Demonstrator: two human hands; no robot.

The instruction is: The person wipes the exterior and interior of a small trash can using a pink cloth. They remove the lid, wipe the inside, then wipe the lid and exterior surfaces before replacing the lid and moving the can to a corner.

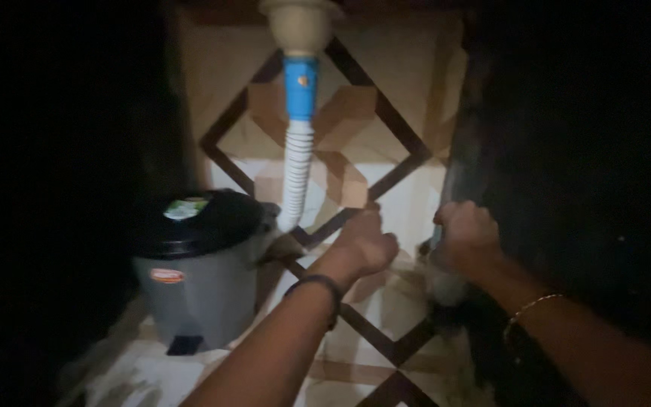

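I look into a dim space under a sink. My left hand (365,243) reaches forward over the patterned tiled floor (386,301), fingers curled, with a dark band on the wrist; whether it holds anything is hidden. My right hand (467,235) is closed at the edge of a dark vertical panel (476,136) on the right, and seems to grip something pale below it that is too blurred to name. A thin gold bracelet sits on the right wrist. A white corrugated drain hose (297,177) with a blue collar (300,87) hangs from the sink drain (300,22), just left of my left hand.
A grey pedal bin (197,283) with a black lid (197,220) stands at the left, close to the hose's lower end. The back wall carries a brown diamond tile pattern (386,113). Both sides of the view are dark.
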